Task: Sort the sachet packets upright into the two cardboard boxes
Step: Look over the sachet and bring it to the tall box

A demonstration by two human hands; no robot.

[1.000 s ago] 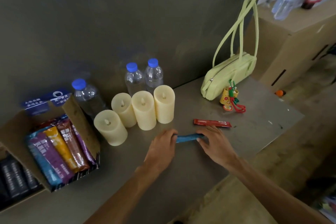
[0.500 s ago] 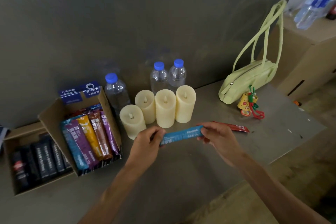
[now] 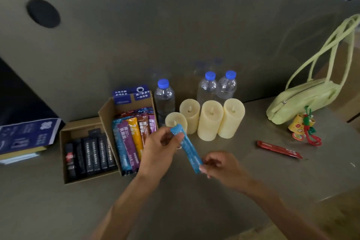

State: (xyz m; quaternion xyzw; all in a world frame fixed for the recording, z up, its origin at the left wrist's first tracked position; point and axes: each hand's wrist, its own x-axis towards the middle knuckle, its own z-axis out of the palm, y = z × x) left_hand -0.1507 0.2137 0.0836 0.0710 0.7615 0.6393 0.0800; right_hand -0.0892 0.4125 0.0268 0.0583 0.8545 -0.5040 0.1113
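Nearest the front edge of the surface (image 3: 194, 210), the right hand (image 3: 224, 169) pinches the lower end of the blue sachet (image 3: 188, 148) and the left hand (image 3: 161, 150) pinches its upper end, so the packet hangs tilted in the air, just right of the colourful box (image 3: 106, 115); that box, crowded with upright coloured sachets (image 3: 128, 142), stands right beside the black-sachet box (image 3: 62, 154) toward the left edge; the likely trouble is that tight row: a limp packet pushed in at a slant could buckle, ride over its neighbours or end up lying flat; swinging it leftward could also clip the nearest candle (image 3: 176, 121), just behind the left hand, and topple it; the red sachet (image 3: 278, 149) lies flat toward the right edge, not yet sorted; water bottles (image 3: 164, 97) and a green handbag (image 3: 303, 99) stand along the back edge.
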